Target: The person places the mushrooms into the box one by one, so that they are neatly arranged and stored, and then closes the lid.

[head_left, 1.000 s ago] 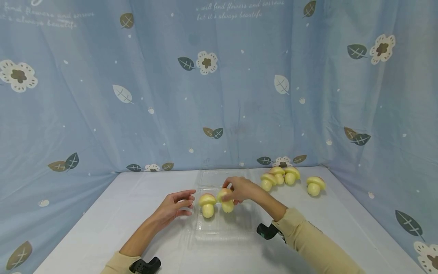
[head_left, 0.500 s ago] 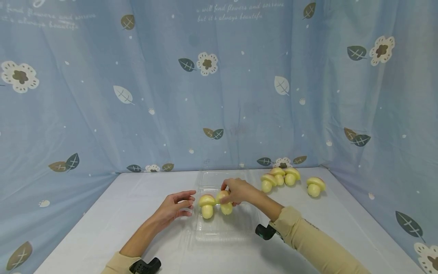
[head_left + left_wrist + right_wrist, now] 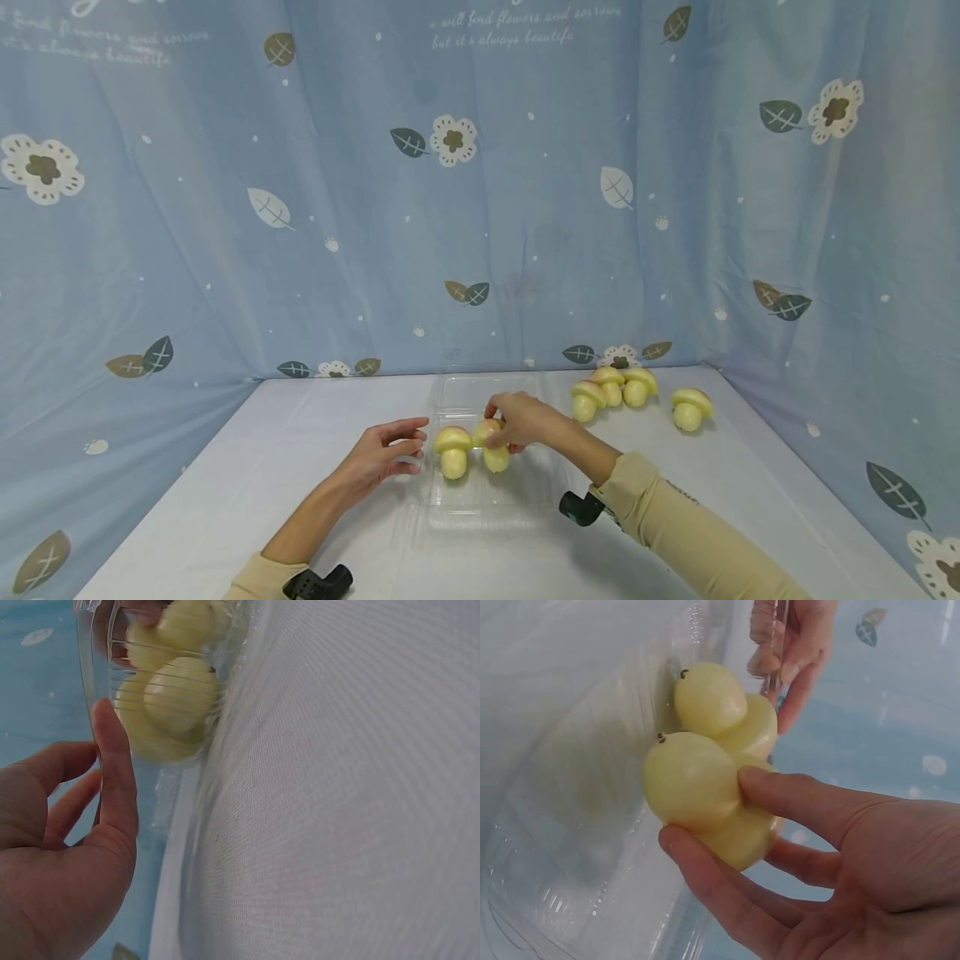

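A clear plastic box (image 3: 491, 504) with its lid folded back lies on the table. In it, at the left, sits a pale yellow mushroom-shaped fruit (image 3: 453, 454) with a pinkish cap. My right hand (image 3: 522, 419) pinches a second such fruit (image 3: 694, 780) by its cap, thumb on one side and fingers on the other, right beside the first. In the right wrist view both rounded ends show a small dark stem stub. My left hand (image 3: 381, 452) holds the box's left wall between thumb and fingers (image 3: 114, 765); through the ribbed wall the first fruit (image 3: 180, 697) shows.
Several more mushroom-shaped fruits (image 3: 636, 388) lie at the back right, most in a cluster and one fruit (image 3: 691, 409) apart to the right. A white cloth (image 3: 337, 558) covers the table. A blue patterned curtain (image 3: 360, 208) hangs behind it.
My right hand has shifted slightly left with its fruit, closer to the first fruit, over the first half second, then stays nearly still. My left hand keeps its place at the box wall.
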`<state>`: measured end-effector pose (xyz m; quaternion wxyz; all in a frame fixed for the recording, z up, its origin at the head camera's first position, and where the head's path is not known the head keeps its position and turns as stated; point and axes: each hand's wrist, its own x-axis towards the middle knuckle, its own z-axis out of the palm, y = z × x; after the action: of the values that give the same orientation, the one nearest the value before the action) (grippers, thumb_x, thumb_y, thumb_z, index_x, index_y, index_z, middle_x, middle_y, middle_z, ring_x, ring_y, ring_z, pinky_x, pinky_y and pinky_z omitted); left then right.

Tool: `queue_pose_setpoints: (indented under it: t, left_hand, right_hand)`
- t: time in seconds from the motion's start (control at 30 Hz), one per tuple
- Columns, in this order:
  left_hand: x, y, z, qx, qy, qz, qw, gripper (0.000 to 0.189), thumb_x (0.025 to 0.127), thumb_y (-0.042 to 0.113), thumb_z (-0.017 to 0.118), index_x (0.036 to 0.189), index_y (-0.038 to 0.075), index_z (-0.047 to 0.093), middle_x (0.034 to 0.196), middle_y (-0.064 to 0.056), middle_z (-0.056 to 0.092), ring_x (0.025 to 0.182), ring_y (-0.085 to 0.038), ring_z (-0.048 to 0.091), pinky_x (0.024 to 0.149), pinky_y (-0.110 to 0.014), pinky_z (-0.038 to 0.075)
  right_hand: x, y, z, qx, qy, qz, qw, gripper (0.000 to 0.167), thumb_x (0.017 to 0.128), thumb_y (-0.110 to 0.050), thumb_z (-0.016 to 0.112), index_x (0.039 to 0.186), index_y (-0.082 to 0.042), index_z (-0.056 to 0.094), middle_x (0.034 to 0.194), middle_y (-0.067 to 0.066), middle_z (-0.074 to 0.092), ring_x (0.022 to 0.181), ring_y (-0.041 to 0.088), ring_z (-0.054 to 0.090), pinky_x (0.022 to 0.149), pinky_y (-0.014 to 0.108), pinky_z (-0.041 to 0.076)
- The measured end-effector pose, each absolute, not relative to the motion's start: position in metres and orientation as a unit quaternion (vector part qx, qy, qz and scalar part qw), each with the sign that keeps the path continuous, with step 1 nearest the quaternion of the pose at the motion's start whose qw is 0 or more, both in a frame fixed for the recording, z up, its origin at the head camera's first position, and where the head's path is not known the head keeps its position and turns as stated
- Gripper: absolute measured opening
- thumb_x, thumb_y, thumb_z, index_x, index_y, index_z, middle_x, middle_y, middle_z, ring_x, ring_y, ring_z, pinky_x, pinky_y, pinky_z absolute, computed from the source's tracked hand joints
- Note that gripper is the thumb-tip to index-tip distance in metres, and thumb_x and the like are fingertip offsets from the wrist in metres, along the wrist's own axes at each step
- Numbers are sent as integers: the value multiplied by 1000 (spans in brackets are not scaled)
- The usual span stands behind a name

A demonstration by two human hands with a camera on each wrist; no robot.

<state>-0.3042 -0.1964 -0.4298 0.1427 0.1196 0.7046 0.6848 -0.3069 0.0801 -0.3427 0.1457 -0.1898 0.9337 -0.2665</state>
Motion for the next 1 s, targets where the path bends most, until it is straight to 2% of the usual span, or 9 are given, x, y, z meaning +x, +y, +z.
queue_pose_setpoints:
  t: [0.33, 0.6, 0.87, 1.0]
  left_hand:
    - [-305, -197, -430, 125, 701, 688, 144, 62, 95, 12, 64, 147, -6, 37, 120, -13, 56, 88, -9, 63, 75, -27, 61]
    - [-305, -197, -430, 123, 701, 688, 142, 61, 95, 11, 65, 147, -5, 38, 119, -12, 56, 88, -9, 63, 75, -27, 61]
    - [-304, -197, -430, 123, 697, 691, 144, 63, 94, 12, 66, 147, -6, 38, 117, -9, 58, 88, -9, 63, 75, -27, 61]
    - [-304, -197, -430, 127, 697, 691, 143, 62, 94, 13, 65, 147, -6, 38, 118, -11, 57, 88, -9, 63, 75, -27, 61]
  right_hand:
    - [-307, 79, -346, -194, 934, -248, 166, 37, 86, -8, 75, 120, -6, 60, 98, 7, 64, 73, 25, 71, 66, 34, 61]
    - [-307, 84, -344, -207, 922, -275, 178, 42, 86, -5, 74, 124, -4, 58, 94, 11, 64, 75, 27, 71, 66, 33, 60]
    - [-308, 87, -344, -215, 919, -273, 185, 44, 85, -9, 76, 125, -5, 57, 95, 9, 64, 75, 25, 70, 66, 32, 59]
    - [-308, 89, -343, -219, 921, -263, 184, 45, 86, -13, 76, 126, -7, 58, 106, 12, 63, 76, 22, 69, 65, 29, 57]
